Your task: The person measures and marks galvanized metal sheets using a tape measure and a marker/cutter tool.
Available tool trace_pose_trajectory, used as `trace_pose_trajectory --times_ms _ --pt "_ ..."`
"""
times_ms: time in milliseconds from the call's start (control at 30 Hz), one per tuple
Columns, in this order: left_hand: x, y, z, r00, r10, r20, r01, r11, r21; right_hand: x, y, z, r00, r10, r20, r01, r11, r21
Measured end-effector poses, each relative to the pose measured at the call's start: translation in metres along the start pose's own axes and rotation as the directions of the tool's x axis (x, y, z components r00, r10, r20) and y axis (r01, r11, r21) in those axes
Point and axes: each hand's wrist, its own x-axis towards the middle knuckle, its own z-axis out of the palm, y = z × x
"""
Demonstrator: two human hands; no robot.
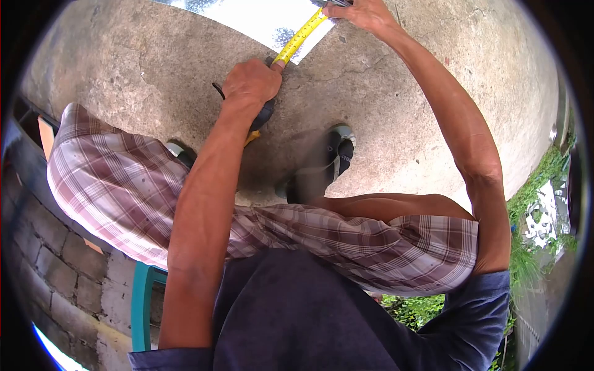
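Head view: I am stretching a yellow tape measure (301, 37) across a metal sheet (260, 18) lying at twelve o'clock on the concrete floor (154, 68). My left hand (250, 83) is clenching the tape's case; my right hand (359, 11) is pinching its far end, partly cropped. Measuring step, I judge; next calls for reading steadily.

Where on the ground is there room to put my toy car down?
Bare concrete lies right of the right arm, out to the plants. More lies left of the left hand, below the metal sheet. It is crowded along the tape measure, from left hand to right hand, and by the sandal.
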Motion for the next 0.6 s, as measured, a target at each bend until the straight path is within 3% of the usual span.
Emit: trace_pose_trajectory --times_ms 267,367,467,600 --pt "0.001 0.005 0.007 0.997 0.004 -0.071 -0.004 1.0 0.006 -0.013 -0.018 -0.005 0.995 0.096 0.0 -0.096 0.994 0.045" --pt "0.001 0.005 0.008 0.997 0.012 -0.076 -0.012 1.0 0.002 -0.018 -0.02 -0.001 0.997 0.049 -0.063 -0.036 0.982 0.184" --pt "-0.002 0.008 0.008 0.997 0.0 -0.083 0.001 1.0 0.004 -0.022 -0.031 -0.012 0.988 0.15 0.026 -0.152 0.982 0.109" --pt "0.002 0.009 0.005 0.999 -0.001 -0.042 0.001 1.0 0.001 -0.018 -0.023 -0.008 0.998 0.061 -0.015 -0.061 0.998 -0.007"
